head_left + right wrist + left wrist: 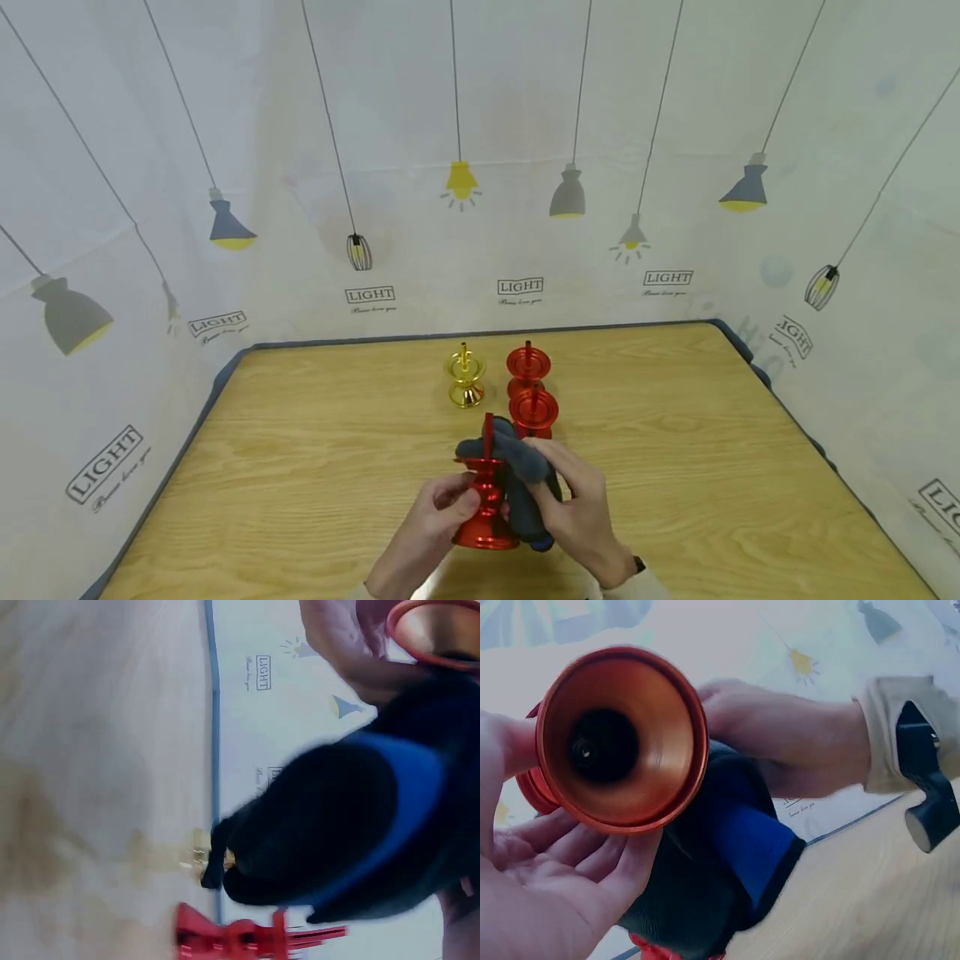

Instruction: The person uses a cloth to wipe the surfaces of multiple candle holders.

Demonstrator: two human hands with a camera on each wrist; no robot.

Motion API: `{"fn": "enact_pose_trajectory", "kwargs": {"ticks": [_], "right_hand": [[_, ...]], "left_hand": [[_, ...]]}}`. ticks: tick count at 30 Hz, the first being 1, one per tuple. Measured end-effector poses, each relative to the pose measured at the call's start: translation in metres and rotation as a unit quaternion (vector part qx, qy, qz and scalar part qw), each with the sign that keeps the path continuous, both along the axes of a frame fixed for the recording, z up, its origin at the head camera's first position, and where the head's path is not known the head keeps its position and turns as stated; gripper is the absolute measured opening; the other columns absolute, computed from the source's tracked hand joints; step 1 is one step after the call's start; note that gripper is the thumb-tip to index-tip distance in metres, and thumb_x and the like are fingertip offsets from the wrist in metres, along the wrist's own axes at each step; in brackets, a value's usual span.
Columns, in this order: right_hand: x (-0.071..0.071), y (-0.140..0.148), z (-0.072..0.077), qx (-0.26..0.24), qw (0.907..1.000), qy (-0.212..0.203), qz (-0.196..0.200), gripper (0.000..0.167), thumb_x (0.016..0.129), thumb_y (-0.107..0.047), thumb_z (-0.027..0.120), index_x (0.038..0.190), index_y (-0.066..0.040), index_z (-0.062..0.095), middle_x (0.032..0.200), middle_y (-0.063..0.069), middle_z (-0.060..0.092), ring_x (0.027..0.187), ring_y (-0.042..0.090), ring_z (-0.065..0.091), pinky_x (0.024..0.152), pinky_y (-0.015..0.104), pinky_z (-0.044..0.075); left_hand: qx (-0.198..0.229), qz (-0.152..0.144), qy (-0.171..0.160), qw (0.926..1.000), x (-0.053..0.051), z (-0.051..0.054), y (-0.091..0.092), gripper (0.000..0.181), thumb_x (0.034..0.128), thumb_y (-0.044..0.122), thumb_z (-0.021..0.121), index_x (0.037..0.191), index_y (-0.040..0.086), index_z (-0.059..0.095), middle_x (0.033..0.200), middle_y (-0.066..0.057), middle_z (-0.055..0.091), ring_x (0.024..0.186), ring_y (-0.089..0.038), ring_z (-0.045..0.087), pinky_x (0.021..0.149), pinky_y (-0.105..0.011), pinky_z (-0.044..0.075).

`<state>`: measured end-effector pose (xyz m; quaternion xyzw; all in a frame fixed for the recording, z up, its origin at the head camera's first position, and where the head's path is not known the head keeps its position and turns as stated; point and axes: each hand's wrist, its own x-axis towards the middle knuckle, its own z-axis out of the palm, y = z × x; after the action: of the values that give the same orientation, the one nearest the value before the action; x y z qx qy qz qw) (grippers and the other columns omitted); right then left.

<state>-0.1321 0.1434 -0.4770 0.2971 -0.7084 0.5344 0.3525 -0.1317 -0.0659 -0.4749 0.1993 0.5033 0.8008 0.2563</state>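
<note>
My left hand (427, 525) grips a red metallic candle holder (487, 533) by its stem, upright with its spike on top. My right hand (585, 517) holds a dark glove (525, 508) with a blue cuff band against the holder's right side and around its upper part. In the left wrist view the holder's hollow, orange-looking base (667, 742) faces the camera, with the glove (690, 892) beside it. The glove (315, 817) covers much of the right wrist view and hides the right fingers.
Behind the hands, two more red candle holders, a farther one (528, 364) and a nearer one (534, 408), stand on the wooden table (300, 467). Left of them is a gold candle holder (467, 392). A lamp-printed curtain (405, 208) surrounds the table's back and sides.
</note>
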Motion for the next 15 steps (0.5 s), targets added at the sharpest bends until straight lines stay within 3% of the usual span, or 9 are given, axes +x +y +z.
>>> {"fn": "enact_pose_trajectory", "kwargs": {"ticks": [2, 4, 7, 9, 11, 13, 15], "right_hand": [[0.002, 0.003, -0.003, -0.015, 0.9989, -0.042, -0.017, 0.041, 0.081, 0.015, 0.075, 0.12, 0.0, 0.07, 0.112, 0.013, 0.074, 0.107, 0.011, 0.07, 0.094, 0.02, 0.054], [0.003, 0.005, -0.005, -0.046, 0.9935, -0.096, -0.039, 0.04, 0.081, 0.015, 0.076, 0.118, 0.0, 0.071, 0.111, 0.007, 0.075, 0.104, 0.007, 0.071, 0.09, 0.019, 0.055], [0.008, 0.009, -0.004, -0.104, 0.9733, -0.191, -0.074, 0.038, 0.081, 0.011, 0.078, 0.116, -0.001, 0.071, 0.107, -0.002, 0.076, 0.098, 0.005, 0.071, 0.084, 0.019, 0.057], [0.011, 0.011, 0.0, -0.138, 0.9591, -0.233, -0.081, 0.038, 0.081, 0.009, 0.079, 0.116, -0.002, 0.069, 0.102, -0.003, 0.076, 0.093, 0.007, 0.073, 0.08, 0.02, 0.058], [0.014, 0.01, 0.003, -0.147, 0.9547, -0.246, -0.079, 0.039, 0.08, 0.008, 0.08, 0.115, -0.003, 0.065, 0.099, 0.001, 0.077, 0.09, 0.01, 0.074, 0.078, 0.022, 0.059], [0.018, 0.006, 0.005, -0.131, 0.9618, -0.23, -0.072, 0.039, 0.081, 0.007, 0.08, 0.115, -0.004, 0.064, 0.098, 0.006, 0.076, 0.089, 0.012, 0.074, 0.077, 0.023, 0.06], [0.022, 0.001, 0.005, -0.101, 0.9737, -0.193, -0.067, 0.038, 0.081, 0.006, 0.08, 0.116, -0.004, 0.066, 0.102, 0.011, 0.075, 0.092, 0.012, 0.073, 0.077, 0.024, 0.06]], "left_hand": [[0.016, -0.007, -0.001, 0.9998, 0.0, -0.001, 0.0, 0.029, 0.1065, 0.019, 0.053, 0.128, 0.001, 0.063, 0.107, -0.001, 0.076, 0.101, -0.012, 0.072, 0.092, -0.031, 0.057], [0.007, 0.017, 0.016, 0.9997, 0.0, -0.001, 0.0, 0.033, 0.1063, 0.019, 0.054, 0.128, -0.005, 0.061, 0.105, -0.001, 0.077, 0.1, -0.011, 0.072, 0.09, -0.029, 0.058], [-0.047, 0.105, 0.064, 0.9913, 0.001, 0.001, 0.003, 0.036, 0.1024, 0.017, 0.061, 0.125, -0.011, 0.06, 0.103, 0.001, 0.076, 0.097, -0.01, 0.071, 0.087, -0.026, 0.057], [-0.09, 0.176, 0.097, 0.9755, 0.0, 0.004, 0.007, 0.034, 0.0983, 0.012, 0.067, 0.123, -0.011, 0.063, 0.103, 0.001, 0.076, 0.095, -0.011, 0.07, 0.086, -0.025, 0.056], [-0.13, 0.24, 0.12, 0.9546, 0.0, 0.006, 0.012, 0.026, 0.0934, 0.008, 0.072, 0.116, -0.005, 0.068, 0.1, -0.001, 0.075, 0.091, -0.011, 0.07, 0.083, -0.024, 0.056], [-0.151, 0.283, 0.133, 0.9377, 0.0, 0.009, 0.019, 0.023, 0.0896, 0.005, 0.076, 0.112, 0.0, 0.071, 0.098, -0.006, 0.075, 0.088, -0.012, 0.07, 0.081, -0.025, 0.057], [-0.164, 0.309, 0.137, 0.9269, 0.001, 0.011, 0.025, 0.022, 0.0877, 0.005, 0.078, 0.109, 0.004, 0.072, 0.096, -0.008, 0.074, 0.084, -0.012, 0.069, 0.078, -0.026, 0.057]]}}
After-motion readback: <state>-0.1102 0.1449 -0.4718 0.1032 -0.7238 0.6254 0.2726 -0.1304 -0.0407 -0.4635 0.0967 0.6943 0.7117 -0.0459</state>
